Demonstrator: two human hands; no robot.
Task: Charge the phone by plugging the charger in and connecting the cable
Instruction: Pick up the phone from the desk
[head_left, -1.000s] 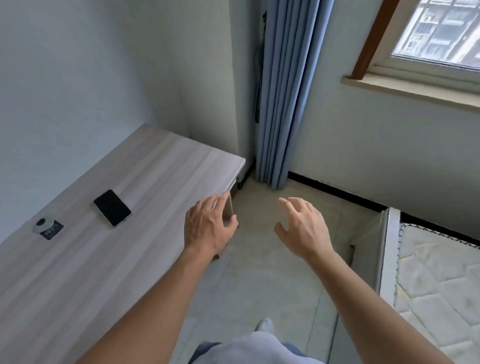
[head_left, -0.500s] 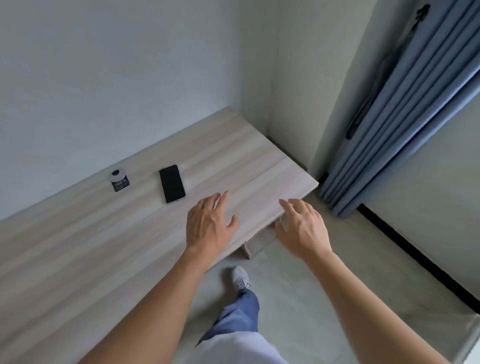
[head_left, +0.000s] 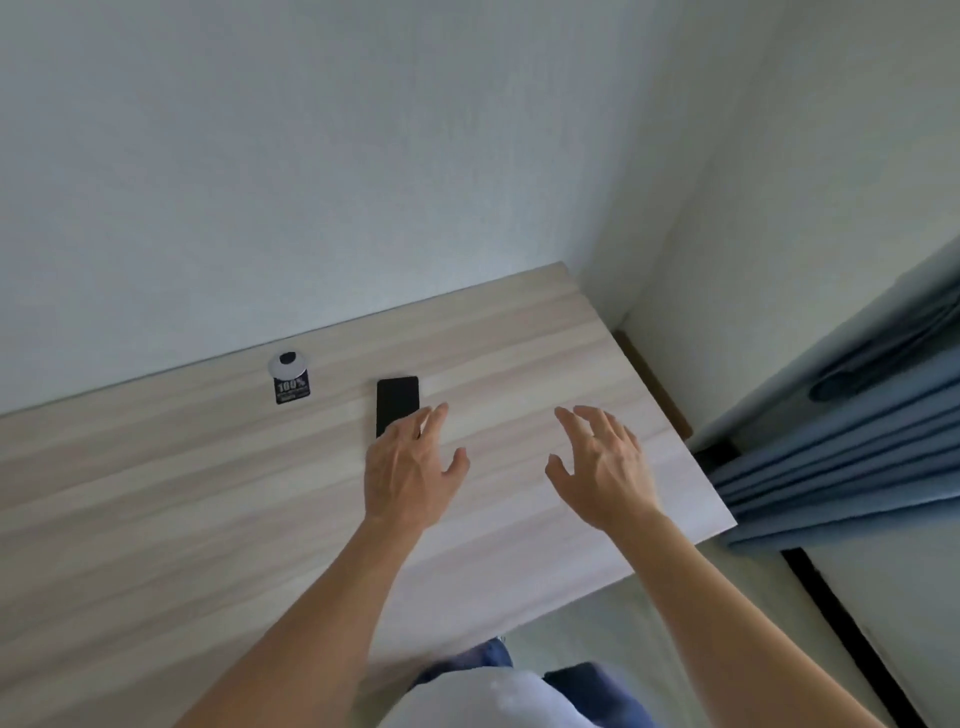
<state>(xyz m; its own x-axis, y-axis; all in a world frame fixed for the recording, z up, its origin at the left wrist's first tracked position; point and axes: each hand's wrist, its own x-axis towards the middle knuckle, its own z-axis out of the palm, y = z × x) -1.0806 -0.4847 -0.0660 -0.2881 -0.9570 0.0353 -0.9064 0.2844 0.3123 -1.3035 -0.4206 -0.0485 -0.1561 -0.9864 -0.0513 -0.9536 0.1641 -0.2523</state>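
A black phone (head_left: 397, 399) lies flat, screen dark, on the light wooden table (head_left: 208, 519) near the wall. My left hand (head_left: 410, 470) hovers over the table with fingers spread, its fingertips covering the phone's near end. My right hand (head_left: 605, 467) is held open to the right of it, above bare tabletop, holding nothing. A small white round object on a black card marked "100%" (head_left: 290, 382) rests left of the phone by the wall. I see no charger plug, cable or socket.
White walls meet in a corner behind the table's right end. Blue curtains (head_left: 857, 447) hang at the right, beside the table's corner. Pale floor and a black baseboard (head_left: 852, 634) run along the lower right. My legs show at the bottom edge.
The view has swung left, from the window and bed to the table. Both open hands now hover over the tabletop, the left one reaching the phone.
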